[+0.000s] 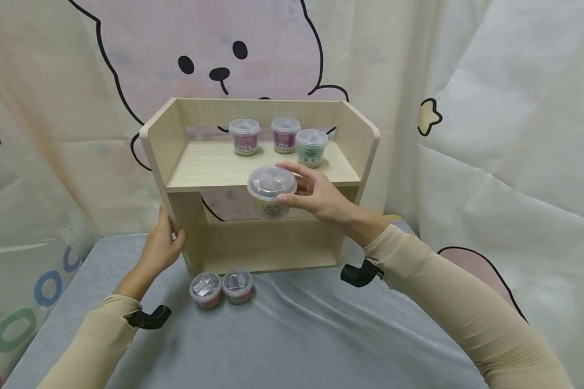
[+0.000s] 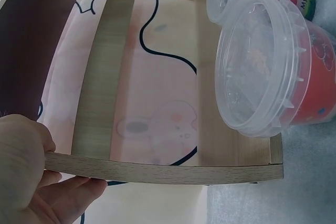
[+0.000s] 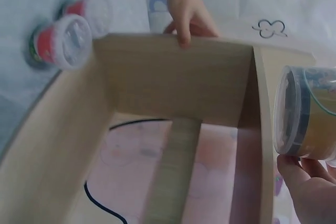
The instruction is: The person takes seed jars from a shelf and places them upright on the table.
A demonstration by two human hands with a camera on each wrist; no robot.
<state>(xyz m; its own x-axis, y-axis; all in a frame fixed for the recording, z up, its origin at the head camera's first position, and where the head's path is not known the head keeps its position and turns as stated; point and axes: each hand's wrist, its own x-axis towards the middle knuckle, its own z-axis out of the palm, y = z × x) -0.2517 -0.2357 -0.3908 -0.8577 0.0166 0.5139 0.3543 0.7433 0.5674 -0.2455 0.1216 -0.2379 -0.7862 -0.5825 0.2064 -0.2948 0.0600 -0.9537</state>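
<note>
A two-tier wooden shelf (image 1: 272, 243) stands on the cloth-covered table. My left hand (image 1: 163, 246) grips the edge of its left side panel, thumb inside and fingers outside in the left wrist view. My right hand (image 1: 323, 197) holds a lidded plastic tub (image 1: 271, 192) with a yellowish label in front of the upper shelf board; its thumb and fingers are round the tub's side. On that board stand a pink-labelled tub (image 1: 245, 141), a purple-labelled tub (image 1: 285, 139) and a green-labelled tub (image 1: 311, 152), the last just behind my right hand.
Two red-labelled tubs (image 2: 320, 72) with clear lids stand side by side on the grey tablecloth (image 1: 292, 335), before the shelf's lower left corner. A printed curtain (image 1: 379, 54) hangs behind the shelf and along both sides.
</note>
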